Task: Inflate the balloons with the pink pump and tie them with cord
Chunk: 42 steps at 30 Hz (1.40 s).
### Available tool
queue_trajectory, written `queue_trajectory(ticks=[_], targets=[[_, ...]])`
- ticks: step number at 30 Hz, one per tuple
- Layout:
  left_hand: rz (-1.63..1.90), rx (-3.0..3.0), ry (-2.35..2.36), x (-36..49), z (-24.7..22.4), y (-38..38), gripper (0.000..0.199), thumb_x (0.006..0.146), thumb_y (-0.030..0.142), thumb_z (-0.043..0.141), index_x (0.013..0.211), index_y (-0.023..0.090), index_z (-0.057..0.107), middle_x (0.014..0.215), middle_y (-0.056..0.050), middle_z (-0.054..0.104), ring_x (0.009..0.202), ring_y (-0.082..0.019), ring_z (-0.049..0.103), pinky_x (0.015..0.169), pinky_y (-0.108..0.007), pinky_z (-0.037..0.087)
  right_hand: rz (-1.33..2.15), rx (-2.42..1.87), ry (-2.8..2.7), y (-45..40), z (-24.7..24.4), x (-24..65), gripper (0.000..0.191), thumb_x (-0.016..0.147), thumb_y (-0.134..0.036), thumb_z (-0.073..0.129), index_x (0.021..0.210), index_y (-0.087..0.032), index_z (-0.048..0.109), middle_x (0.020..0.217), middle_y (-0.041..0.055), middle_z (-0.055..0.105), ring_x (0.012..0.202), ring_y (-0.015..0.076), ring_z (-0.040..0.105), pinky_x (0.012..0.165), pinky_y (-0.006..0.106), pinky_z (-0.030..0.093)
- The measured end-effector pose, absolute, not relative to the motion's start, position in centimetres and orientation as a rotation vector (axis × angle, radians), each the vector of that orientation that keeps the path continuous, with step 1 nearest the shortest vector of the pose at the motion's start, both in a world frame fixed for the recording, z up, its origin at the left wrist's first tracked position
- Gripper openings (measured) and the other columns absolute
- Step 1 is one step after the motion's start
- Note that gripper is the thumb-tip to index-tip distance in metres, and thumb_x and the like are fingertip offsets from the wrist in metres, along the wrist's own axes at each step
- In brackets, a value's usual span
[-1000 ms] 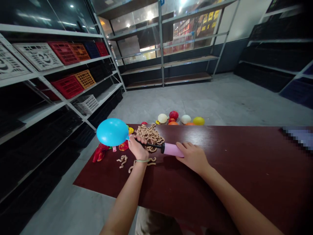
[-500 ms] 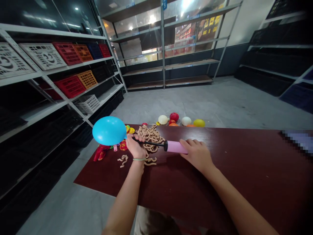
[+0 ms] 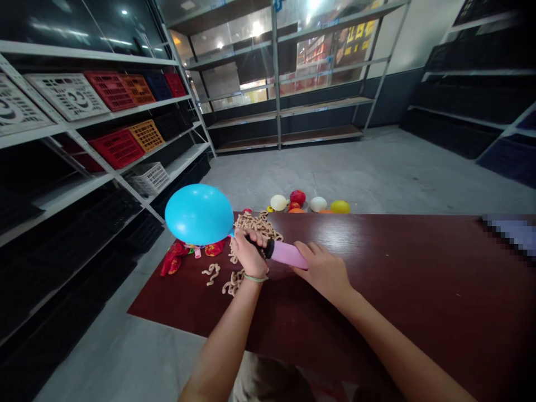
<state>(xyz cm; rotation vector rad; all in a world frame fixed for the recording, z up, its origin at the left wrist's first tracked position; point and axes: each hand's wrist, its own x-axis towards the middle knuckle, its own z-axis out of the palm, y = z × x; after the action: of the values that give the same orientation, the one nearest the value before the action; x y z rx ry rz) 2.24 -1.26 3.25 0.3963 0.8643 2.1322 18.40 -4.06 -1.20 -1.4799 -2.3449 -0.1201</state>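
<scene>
A blue balloon (image 3: 199, 214), swollen with air, hangs at the left end of a pink hand pump (image 3: 290, 254). My left hand (image 3: 250, 252) is closed around the pump's black end and the balloon's neck, which its fingers partly hide. Wrapped round the pink barrel is my right hand (image 3: 323, 270). The black rod is hardly visible, with the barrel close to my left hand. Under and behind my left hand lies a pile of beige, twisted, worm-like pieces (image 3: 260, 224). Uninflated red balloons (image 3: 173, 258) lie beneath the blue one.
The dark red table (image 3: 377, 296) spans the front. A few beige pieces (image 3: 211, 273) lie apart at the left. Beyond the far edge are inflated balloons, among them a yellow balloon (image 3: 340, 207). Shelves with crates (image 3: 117, 146) stand left; a blurred object (image 3: 513, 234) lies right.
The blue balloon has grown larger and shifted right and up. The pump has shortened: its rod has slid into the barrel as my hands came closer together.
</scene>
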Motion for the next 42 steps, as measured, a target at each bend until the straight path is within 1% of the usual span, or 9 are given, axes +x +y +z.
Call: queue_trajectory(ticks=[5, 11, 14, 17, 21, 25, 32, 37, 42], targets=[[2.196, 0.316, 0.859, -0.8, 4.0, -1.0, 0.02, 0.084, 0.03, 0.055, 0.076, 0.022, 0.037, 0.054, 0.008, 0.036, 0.04, -0.007, 0.036, 0.041, -0.021, 0.028, -0.229, -1.455, -2.366, -2.4, -1.2, 20.4, 0.042, 0.086, -0.037, 0.063, 0.127, -0.028, 0.057, 0.106, 0.0069, 0.066, 0.095, 0.0245, 0.055, 0.068, 0.031, 0.034], [2.236, 0.237, 0.819, -3.5, 4.0, -0.5, 0.022, 0.082, 0.028, 0.054, 0.077, 0.023, 0.034, 0.055, 0.009, 0.032, 0.041, -0.006, 0.033, 0.042, -0.02, 0.025, -0.333, -1.545, -2.307, -0.4, -1.8, 23.8, 0.04, 0.085, -0.033, 0.062, 0.124, -0.026, 0.059, 0.109, 0.0081, 0.065, 0.098, 0.0258, 0.052, 0.068, 0.031, 0.032], [2.278, 0.225, 0.861, -2.8, 3.7, -0.4, 0.023, 0.081, 0.028, 0.054, 0.076, 0.023, 0.032, 0.055, 0.009, 0.031, 0.04, -0.005, 0.031, 0.042, -0.02, 0.024, -0.298, -1.539, -2.337, -0.8, -1.9, 23.1, 0.038, 0.086, -0.035, 0.061, 0.122, -0.026, 0.059, 0.107, 0.0081, 0.066, 0.098, 0.0257, 0.053, 0.066, 0.031, 0.03], [2.272, 0.255, 0.892, -0.7, 3.2, -0.7, 0.022, 0.083, 0.028, 0.054, 0.075, 0.022, 0.035, 0.055, 0.009, 0.034, 0.039, -0.005, 0.032, 0.04, -0.021, 0.023, -0.212, -1.526, -2.359, -2.3, -1.8, 21.0, 0.037, 0.086, -0.037, 0.06, 0.122, -0.027, 0.057, 0.106, 0.0074, 0.066, 0.097, 0.025, 0.055, 0.063, 0.03, 0.029], [2.182, 0.317, 0.882, 1.8, 2.8, -1.0, 0.024, 0.085, 0.036, 0.056, 0.076, 0.022, 0.039, 0.051, 0.009, 0.036, 0.036, -0.007, 0.034, 0.038, -0.021, 0.023, -0.099, -1.538, -2.32, -4.1, -1.4, 18.5, 0.037, 0.086, -0.038, 0.061, 0.122, -0.029, 0.055, 0.104, 0.0042, 0.066, 0.095, 0.0219, 0.057, 0.06, 0.029, 0.03], [2.136, 0.35, 0.852, 1.7, 3.0, -1.1, 0.027, 0.085, 0.041, 0.059, 0.078, 0.023, 0.041, 0.049, 0.009, 0.035, 0.035, -0.007, 0.034, 0.038, -0.021, 0.026, -0.092, -1.503, -2.353, -4.0, -1.0, 18.2, 0.038, 0.086, -0.039, 0.064, 0.122, -0.029, 0.056, 0.103, 0.0041, 0.066, 0.094, 0.0216, 0.058, 0.06, 0.029, 0.032], [2.229, 0.307, 0.851, -0.4, 3.6, -0.6, 0.023, 0.086, 0.035, 0.057, 0.081, 0.023, 0.039, 0.053, 0.009, 0.037, 0.04, -0.007, 0.037, 0.042, -0.021, 0.028, -0.191, -1.531, -2.374, -1.4, -1.1, 22.1, 0.041, 0.086, -0.037, 0.062, 0.125, -0.028, 0.056, 0.108, 0.0054, 0.065, 0.097, 0.0232, 0.054, 0.068, 0.029, 0.033], [2.272, 0.23, 0.832, -3.0, 4.0, -0.6, 0.02, 0.085, 0.029, 0.054, 0.079, 0.023, 0.036, 0.053, 0.009, 0.033, 0.039, -0.007, 0.033, 0.042, -0.021, 0.025, -0.254, -1.545, -2.395, -0.7, -0.8, 23.5, 0.039, 0.086, -0.035, 0.06, 0.125, -0.026, 0.057, 0.107, 0.0063, 0.065, 0.098, 0.0245, 0.054, 0.074, 0.032, 0.033], [2.293, 0.232, 0.821, -3.0, 3.7, -0.9, 0.026, 0.084, 0.033, 0.057, 0.077, 0.022, 0.035, 0.053, 0.01, 0.031, 0.038, -0.005, 0.028, 0.039, -0.02, 0.019, -0.169, -1.483, -2.479, -2.7, -1.0, 20.9, 0.041, 0.087, -0.04, 0.059, 0.125, -0.026, 0.056, 0.106, 0.0062, 0.066, 0.097, 0.0242, 0.057, 0.07, 0.032, 0.032]])
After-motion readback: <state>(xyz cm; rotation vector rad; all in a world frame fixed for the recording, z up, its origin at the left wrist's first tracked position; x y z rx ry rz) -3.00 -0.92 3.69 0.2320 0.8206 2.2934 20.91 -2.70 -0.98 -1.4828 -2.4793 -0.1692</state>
